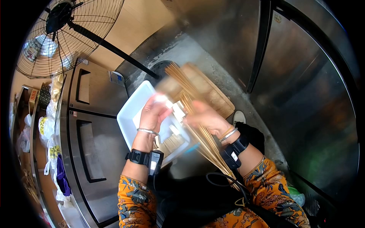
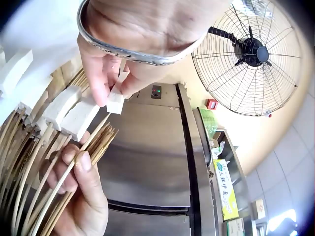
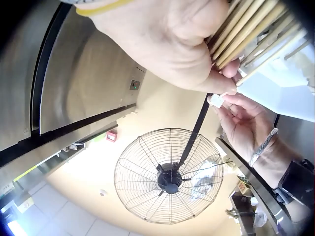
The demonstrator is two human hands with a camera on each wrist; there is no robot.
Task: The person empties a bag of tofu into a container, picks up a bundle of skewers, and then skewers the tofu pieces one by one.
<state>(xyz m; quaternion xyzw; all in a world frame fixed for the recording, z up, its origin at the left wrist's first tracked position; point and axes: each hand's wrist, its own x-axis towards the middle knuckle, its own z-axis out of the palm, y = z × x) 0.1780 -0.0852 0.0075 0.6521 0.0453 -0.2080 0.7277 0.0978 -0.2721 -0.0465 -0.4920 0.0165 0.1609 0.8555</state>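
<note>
In the left wrist view, my left hand [image 1: 152,114] pinches a small white block [image 2: 116,100], which looks like tofu, between thumb and fingers. The block is right at the pointed tip of a bamboo skewer [image 2: 74,167]. My right hand [image 1: 208,119] grips that skewer along with a bundle of bare bamboo skewers [image 1: 213,149], thumb laid along them. Beside it, more white blocks [image 2: 79,119] sit on skewer ends. A white plastic basin [image 1: 127,110] lies under my hands, holding blocks on skewers [image 1: 172,143] near its front corner.
A brown wooden board [image 1: 218,95] lies beyond the basin, blurred, with skewers over it. A standing fan [image 1: 61,17] rises at the far left. Steel cabinets [image 1: 100,140] flank the left, a large steel door [image 1: 304,95] the right. Bagged goods [image 1: 47,127] fill the left shelves.
</note>
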